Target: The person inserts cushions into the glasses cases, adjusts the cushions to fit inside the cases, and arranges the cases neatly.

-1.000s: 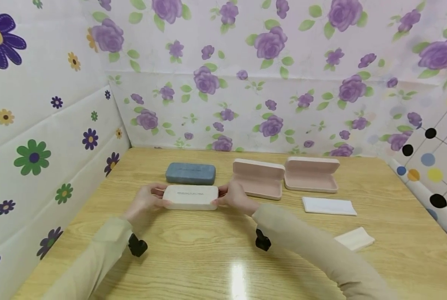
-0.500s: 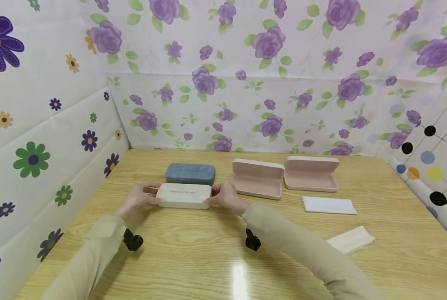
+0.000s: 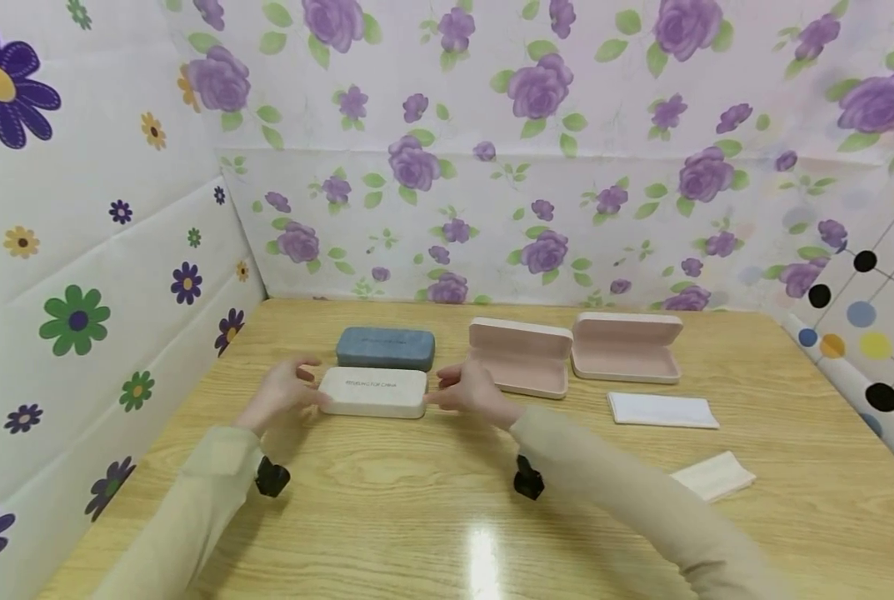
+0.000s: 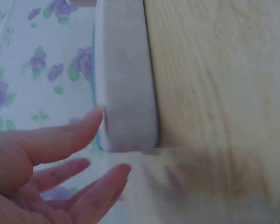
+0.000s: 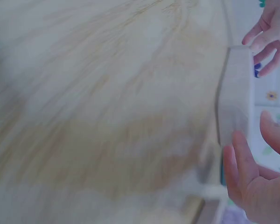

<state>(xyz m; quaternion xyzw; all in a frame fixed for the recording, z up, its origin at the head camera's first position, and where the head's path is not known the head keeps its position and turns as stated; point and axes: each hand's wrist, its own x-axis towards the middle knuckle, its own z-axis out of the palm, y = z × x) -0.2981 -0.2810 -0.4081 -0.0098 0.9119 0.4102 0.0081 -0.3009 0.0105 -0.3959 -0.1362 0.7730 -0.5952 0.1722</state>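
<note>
A closed white glasses case [image 3: 374, 392] with small lettering on its lid lies on the wooden table, right in front of a closed blue glasses case [image 3: 387, 347]. My left hand [image 3: 280, 393] is at the white case's left end. In the left wrist view its thumb tip [image 4: 97, 119] is at the case's edge, while the other fingers are spread away from the end. At the opposite end is my right hand [image 3: 479, 395], its fingers extended and parted; in the right wrist view the fingertips [image 5: 238, 136] overlap the case's near end. Neither hand grips it.
Two glasses cases with pink insides, a left one [image 3: 517, 371] and a right one [image 3: 622, 362], stand with lids up. A white folded cloth [image 3: 662, 410] and a cream folded cloth [image 3: 714, 477] lie at the right. Flower-patterned sheets [image 3: 476, 208] wall the table.
The white case shifted left and slightly back against the front of the blue case. Both hands then loosened from its ends, the fingers spreading apart.
</note>
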